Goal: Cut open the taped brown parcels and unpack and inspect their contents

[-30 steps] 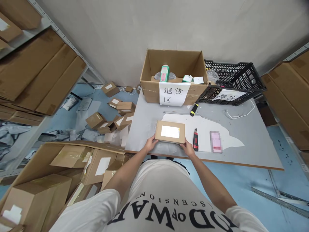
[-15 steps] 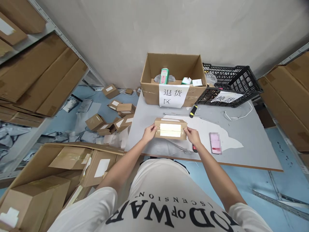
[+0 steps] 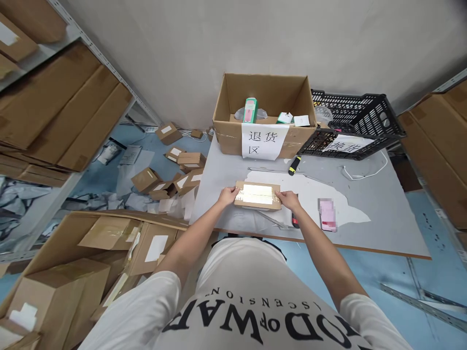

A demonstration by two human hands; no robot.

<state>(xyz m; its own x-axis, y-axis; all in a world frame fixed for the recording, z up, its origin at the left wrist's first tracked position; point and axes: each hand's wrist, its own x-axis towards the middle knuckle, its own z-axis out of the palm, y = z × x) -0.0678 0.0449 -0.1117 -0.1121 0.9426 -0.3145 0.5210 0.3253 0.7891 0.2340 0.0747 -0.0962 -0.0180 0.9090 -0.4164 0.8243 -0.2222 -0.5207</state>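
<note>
Between my two hands is a small brown cardboard box (image 3: 257, 205) with a white label and shiny clear tape on its upper face. My left hand (image 3: 228, 195) grips its left end, and my right hand (image 3: 288, 200) pinches the right end. Beside my right wrist a red and black tool (image 3: 295, 221) lies on the table, partly hidden by the arm. A phone with a pink screen (image 3: 327, 215) rests farther right. Beyond the small box is a black and yellow cutter handle (image 3: 294, 166).
At the table's back stand a large open carton (image 3: 226, 138) holding small green-and-white boxes and a black plastic crate (image 3: 379, 129). A big carton full of boxes (image 3: 120, 214) is at my left. Several boxes (image 3: 189, 160) lie on the floor; shelves flank both sides.
The small box has tilted in my hands, its labelled face now turned more upward and its far side no longer showing. Both hands keep hold. The view has shifted slightly.
</note>
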